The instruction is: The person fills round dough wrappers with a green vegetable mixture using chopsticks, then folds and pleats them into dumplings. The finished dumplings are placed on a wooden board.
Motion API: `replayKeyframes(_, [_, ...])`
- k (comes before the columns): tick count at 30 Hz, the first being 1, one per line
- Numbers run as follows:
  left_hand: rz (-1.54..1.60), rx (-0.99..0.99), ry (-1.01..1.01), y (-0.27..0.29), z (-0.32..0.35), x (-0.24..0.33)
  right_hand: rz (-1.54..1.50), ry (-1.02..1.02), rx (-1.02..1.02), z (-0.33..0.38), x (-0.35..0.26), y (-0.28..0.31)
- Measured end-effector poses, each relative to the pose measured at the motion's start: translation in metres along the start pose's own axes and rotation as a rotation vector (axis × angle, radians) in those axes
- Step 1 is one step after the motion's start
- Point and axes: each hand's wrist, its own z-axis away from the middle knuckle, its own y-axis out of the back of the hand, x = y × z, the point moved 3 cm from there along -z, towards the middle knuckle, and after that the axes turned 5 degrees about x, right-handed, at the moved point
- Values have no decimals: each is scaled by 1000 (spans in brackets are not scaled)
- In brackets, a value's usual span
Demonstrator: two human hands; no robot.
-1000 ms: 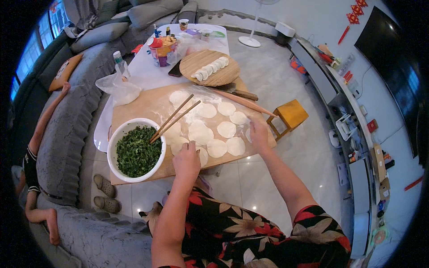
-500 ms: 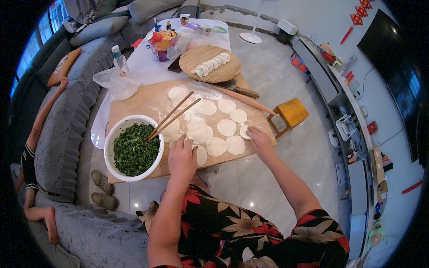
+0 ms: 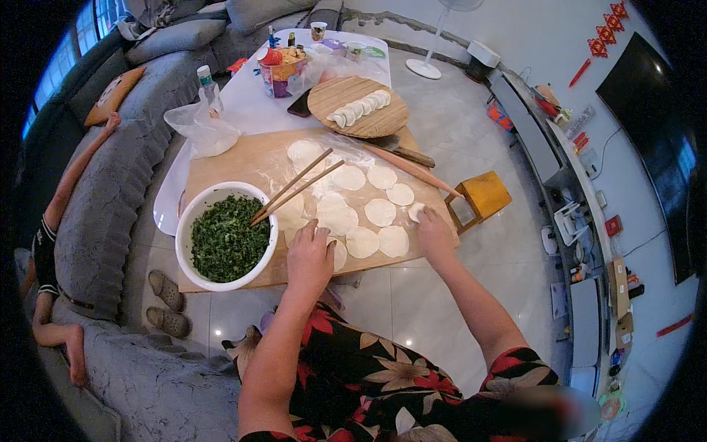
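Several round white dough wrappers (image 3: 380,212) lie on the floured wooden board (image 3: 236,156). At the board's right edge, my right hand (image 3: 436,236) has its fingertips closed on a small dough wrapper (image 3: 417,212), partly covering it. My left hand (image 3: 309,254) is over the near edge, fingers apart, beside a dough wrapper (image 3: 339,255) that it partly hides. To its left stands a white bowl (image 3: 183,247) of chopped green filling (image 3: 228,239). A pair of wooden chopsticks (image 3: 294,190) leans in the filling and sticks out over the board.
A round wooden board (image 3: 324,96) with a row of folded dumplings (image 3: 359,108) sits behind. Near it lie a rolling pin (image 3: 416,171) and a knife (image 3: 412,156). A yellow stool (image 3: 482,194) stands right. Another person's arm (image 3: 77,166) rests on the grey sofa (image 3: 88,258).
The whole view has shifted slightly. My right hand now covers more of the small wrapper at the right edge. My left hand stays at nearly the same place on the board.
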Motion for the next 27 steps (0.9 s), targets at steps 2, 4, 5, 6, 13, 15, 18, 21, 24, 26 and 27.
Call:
replayKeyframes(2, [17, -29, 2, -4, 1, 1, 26, -11, -16, -9, -15, 10])
replayKeyframes(4, [25, -32, 0, -4, -1, 2, 69, 19, -24, -9, -30, 16])
replayKeyframes(5, [29, -21, -2, -3, -2, 3, 48, 26, -25, -5, -31, 12])
replayKeyframes(6, [47, -10, -1, -4, -2, 4, 39, 36, -31, 2, -26, 10])
replayKeyframes(13, [23, -74, -4, -7, 3, 2, -17, 82, 30, -9, -30, 6])
replayKeyframes(15, [36, -47, -30, -7, 4, 5, -63, 110, 13, 2, -30, 6])
replayKeyframes(18, [18, -43, -53, -11, 6, 4, -47, 104, 28, -3, -20, 13])
replayKeyframes(21, [18, -109, -13, -11, 9, 4, -141, 156, -8, -13, -29, 13])
replayKeyframes(24, [73, -98, 1, -7, 8, 9, -311, 3, -63, -31, -12, 14])
replayKeyframes(26, [187, -92, 42, -8, 4, 9, -459, -357, -52, -43, 13, 21])
replayKeyframes(27, [269, -113, 84, -8, 2, 8, -526, -379, -55, -53, 23, 26])
